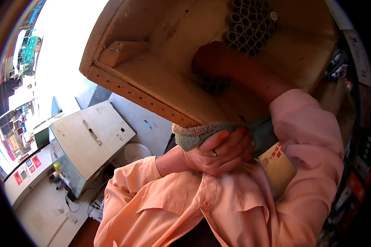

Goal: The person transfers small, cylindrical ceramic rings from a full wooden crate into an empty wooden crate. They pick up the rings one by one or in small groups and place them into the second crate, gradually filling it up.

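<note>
An open wooden box [136, 92] fills the upper middle, its inside partly in shadow. At its back wall stands a bundle of round open tubes [249, 26], packed like honeycomb, with a pale disc [273, 16] at its edge. My right hand [213, 58] reaches inside, dark and curled, in front of the tubes; whether it holds anything is hidden. More tube ends [215, 85] show below it. Across the near rim lies a folded pale green terry towel [190, 137]. My left hand [219, 152], with a ring on one finger, is closed over the towel close to my shirt front.
A white metal case [92, 136] with a glass front stands left on a pale counter [34, 213]. Behind it sits a round pale dish [138, 151]. A printed cardboard piece [276, 163] lies under my right arm. Shelved goods [340, 69] line the right side.
</note>
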